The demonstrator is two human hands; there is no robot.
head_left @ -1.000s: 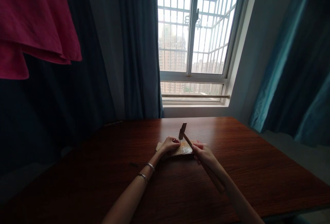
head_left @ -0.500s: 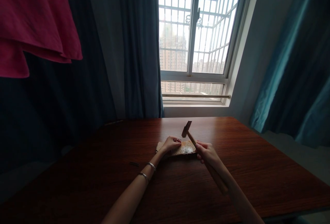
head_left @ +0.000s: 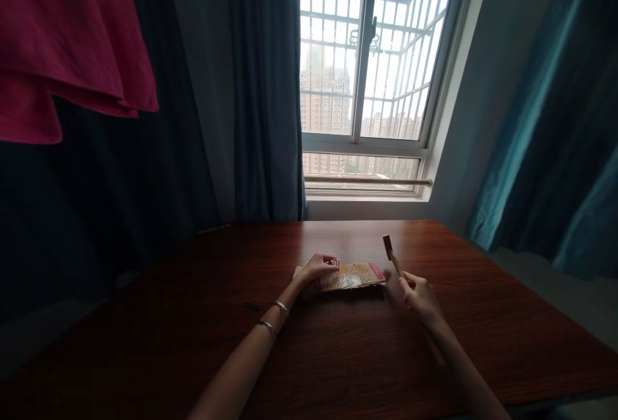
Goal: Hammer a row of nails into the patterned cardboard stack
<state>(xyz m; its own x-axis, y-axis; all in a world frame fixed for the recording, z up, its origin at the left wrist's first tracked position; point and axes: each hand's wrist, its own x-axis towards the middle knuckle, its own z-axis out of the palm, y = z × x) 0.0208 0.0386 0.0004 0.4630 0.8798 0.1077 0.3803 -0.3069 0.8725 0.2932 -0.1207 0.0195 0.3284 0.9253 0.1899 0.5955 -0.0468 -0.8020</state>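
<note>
In the head view, my left hand [head_left: 318, 267] rests at the left part of a flat, spotted piece of cardboard [head_left: 355, 276] with a pink right end. Its fingers are pinched together around what looks like a nail; several thin upright shafts [head_left: 337, 263] show by the fingertips, too small to see clearly. My right hand [head_left: 419, 297] is closed around the wooden handle of a hammer [head_left: 388, 247]. The hammer's head is raised beyond the cardboard's right end, apart from it. A few thin dark pieces [head_left: 252, 306] lie on the table left of my left forearm.
The brown wooden table [head_left: 338, 362] reaches to the wall under a barred window [head_left: 360, 85]. Blue curtains [head_left: 268, 98] hang on both sides. Pink cloth [head_left: 72, 46] hangs at the upper left.
My right hand has swung the hammer to the right, away from my left hand. That uncovers the cardboard's pink end. The left hand stays nearly where it was.
</note>
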